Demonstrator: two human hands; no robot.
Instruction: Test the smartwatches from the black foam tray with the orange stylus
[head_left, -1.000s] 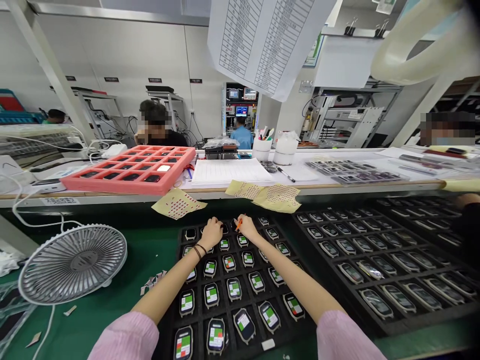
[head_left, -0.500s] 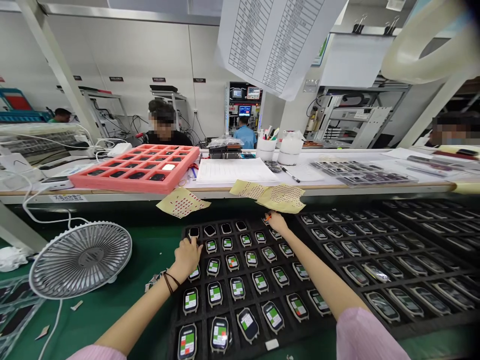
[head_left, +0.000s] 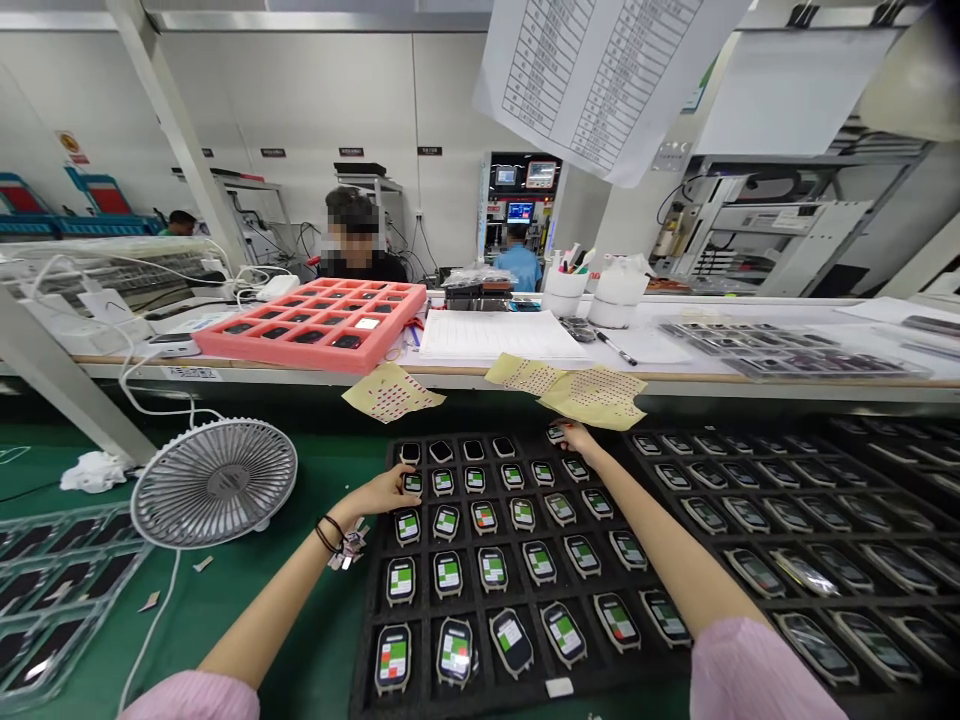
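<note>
Overhead view at a workbench, both bare forearms reaching out from pink sleeves (head_left: 750,670) over a black foam tray (head_left: 365,680) set on a green mat (head_left: 300,680). The tray holds rows of smartwatches (head_left: 454,650), each in its own pocket; most nearer screens are lit with green, white and red blocks, while the top row (head_left: 472,450) looks dark. Left hand (head_left: 382,490) is at the tray's left edge, fingers (head_left: 401,480) stretched out narrow and close together, tips at a second-row watch (head_left: 412,483); cannot tell whether they grip it. Right hand (head_left: 577,437) is at the far edge of the tray, fingers (head_left: 562,430) drawn narrow around a top-row watch (head_left: 556,433); the hold is too small to confirm. A bunch of white scraps (head_left: 349,545) lies just beside the left wrist. A second tray of watches (head_left: 840,590) sits to the right, its screens unlit. A gray desk fan (head_left: 214,483) stands on the mat left of the first tray. Beyond, yellow dotted sheets (head_left: 592,397) overhang the bench edge (head_left: 480,372), and a pink foam tray (head_left: 315,325) and paper forms (head_left: 499,335) lie on the bench. A co-worker (head_left: 356,240) sits across it.
</note>
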